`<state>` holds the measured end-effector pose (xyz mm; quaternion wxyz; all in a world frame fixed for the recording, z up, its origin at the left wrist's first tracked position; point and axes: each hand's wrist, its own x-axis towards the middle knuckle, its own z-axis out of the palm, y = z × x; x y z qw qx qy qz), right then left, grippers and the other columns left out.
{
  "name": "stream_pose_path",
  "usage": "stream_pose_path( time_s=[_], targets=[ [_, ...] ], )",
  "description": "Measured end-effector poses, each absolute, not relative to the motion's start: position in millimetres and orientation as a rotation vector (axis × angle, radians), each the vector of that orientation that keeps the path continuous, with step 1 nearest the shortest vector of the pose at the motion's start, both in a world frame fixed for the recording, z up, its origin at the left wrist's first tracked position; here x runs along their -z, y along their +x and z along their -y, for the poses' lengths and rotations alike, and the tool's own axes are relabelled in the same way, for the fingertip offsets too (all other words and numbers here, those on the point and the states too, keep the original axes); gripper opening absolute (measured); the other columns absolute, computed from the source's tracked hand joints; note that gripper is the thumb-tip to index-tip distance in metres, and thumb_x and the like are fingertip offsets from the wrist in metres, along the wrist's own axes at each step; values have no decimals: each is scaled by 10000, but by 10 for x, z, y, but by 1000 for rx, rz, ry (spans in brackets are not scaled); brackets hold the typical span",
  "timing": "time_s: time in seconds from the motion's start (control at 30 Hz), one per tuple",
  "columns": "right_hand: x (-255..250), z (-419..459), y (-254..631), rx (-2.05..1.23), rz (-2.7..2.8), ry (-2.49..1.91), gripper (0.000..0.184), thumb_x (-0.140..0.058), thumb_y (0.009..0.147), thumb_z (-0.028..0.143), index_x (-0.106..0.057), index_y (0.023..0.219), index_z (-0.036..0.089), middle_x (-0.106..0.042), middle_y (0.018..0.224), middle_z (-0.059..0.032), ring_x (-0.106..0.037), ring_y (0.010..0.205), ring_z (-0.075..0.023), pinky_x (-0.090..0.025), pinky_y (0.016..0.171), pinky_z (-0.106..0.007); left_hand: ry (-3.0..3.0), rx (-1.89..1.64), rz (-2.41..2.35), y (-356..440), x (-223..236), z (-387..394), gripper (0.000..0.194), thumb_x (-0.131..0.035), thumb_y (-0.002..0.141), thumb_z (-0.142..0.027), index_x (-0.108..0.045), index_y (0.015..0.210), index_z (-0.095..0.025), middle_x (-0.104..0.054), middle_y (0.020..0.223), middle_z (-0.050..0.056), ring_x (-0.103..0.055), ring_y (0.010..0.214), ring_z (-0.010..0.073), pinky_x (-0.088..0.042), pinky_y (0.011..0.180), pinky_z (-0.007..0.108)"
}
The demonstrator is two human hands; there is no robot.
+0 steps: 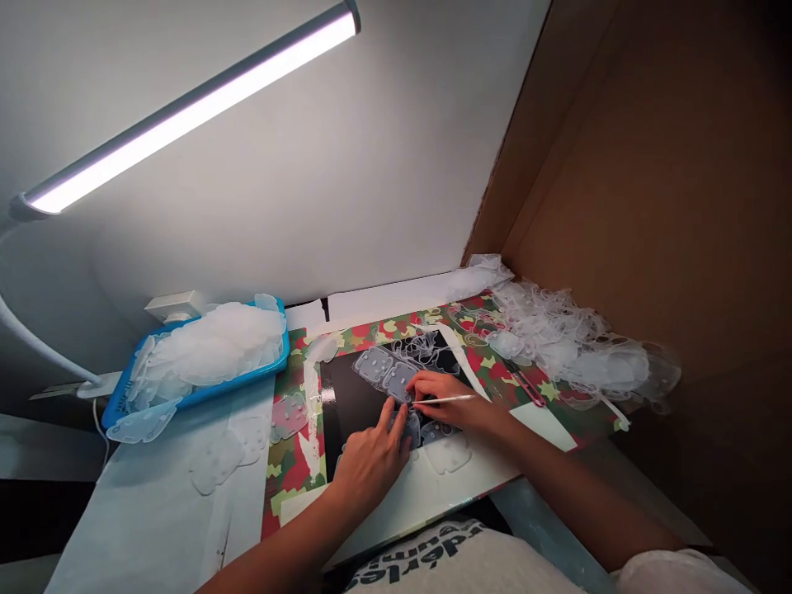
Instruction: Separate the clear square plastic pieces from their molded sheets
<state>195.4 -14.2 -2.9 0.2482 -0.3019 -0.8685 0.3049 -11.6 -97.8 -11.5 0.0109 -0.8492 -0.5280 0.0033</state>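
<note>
One slim white stick (454, 399), gripped in your right hand (446, 386), lower center; unclenched left hand (371, 462) likely steadies translucent sheet (376, 364).

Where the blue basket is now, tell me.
On the person's left in the head view, the blue basket sits beside the lamp base, heaped with translucent pieces.

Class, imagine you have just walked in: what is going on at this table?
A person's right hand holds a thin pale stick over clear film pieces on a black surface, while the left hand rests fingertips beside it. Translucent pieces fill the blue basket at left; a tangle of clear strips lies at right.
</note>
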Motion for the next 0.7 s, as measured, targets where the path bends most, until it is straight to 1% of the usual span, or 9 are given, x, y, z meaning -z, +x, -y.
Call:
stream_pose_path(
  time_s=[0.13,0.3,0.37,0.43,0.53,0.6,0.67,0.7],
  targets=[
    [6,161,1914,-704,2474,-812,92,-553,895,160,-574,808,179,-642,1046,-80,-613,946,-176,-499,802,-284,-2640,-15,1660,-112,109,977,495,-384,962,-323,-424,1448,-239,-419,1494,150,-701,668,188,-495,505,278],
    [114,297,1797,-207,2646,-777,158,-463,937,122,-614,942,169,-660,1062,-114,-608,988,-219,-510,866,-357,-2650,-59,1657,-113,108,943,505,-393,940,-270,-428,1442,-228,-428,1492,145,-699,645,186,-488,486,277],
    [121,288,1795,-133,2612,-769,203,-435,941,106,-624,977,170,-673,1017,-111,-620,964,-222,-510,875,-370,-2665,-64,1654,-117,129,928,508,-400,928,-240,-437,1434,-226,-432,1491,138,-706,671,194,-496,498,279],
    [53,202,1845,-160,2458,-869,235,-407,949,122,-629,999,181,-683,971,-103,-632,942,-222,-512,871,-373,-2686,-56,1644,-119,152,922,511,-403,921,-224,-441,1431,-227,-435,1491,130,-709,688,197,-503,511,283],
    [-140,9,1965,-213,2022,-1233,225,-406,951,185,-627,987,205,-695,975,-88,-642,919,-227,-506,832,-372,-2705,-49,1642,-114,159,929,516,-403,920,-220,-433,1435,-229,-432,1490,138,-705,687,200,-505,516,296],
    [-260,-74,2015,-303,1787,-1405,173,-451,929,234,-622,910,216,-709,950,-63,-646,841,-216,-498,767,-351,-2716,-45,1663,-119,123,924,516,-408,917,-222,-434,1433,-226,-438,1480,146,-701,682,199,-498,515,301],
    [-339,-77,2025,-485,1740,-1417,150,-494,901,269,-609,818,218,-720,915,-34,-635,757,-191,-480,709,-322,-2748,-6,1702,-145,50,894,493,-423,916,-241,-461,1407,-242,-478,1442,129,-696,682,190,-484,518,293],
    [-366,-53,2019,-593,1768,-1379,151,-507,890,279,-606,796,217,-723,915,-24,-629,743,-181,-471,698,-310,-2781,41,1727,-168,2,866,452,-430,921,-261,-502,1367,-260,-515,1400,106,-691,685,179,-475,526,283]
  ],
)
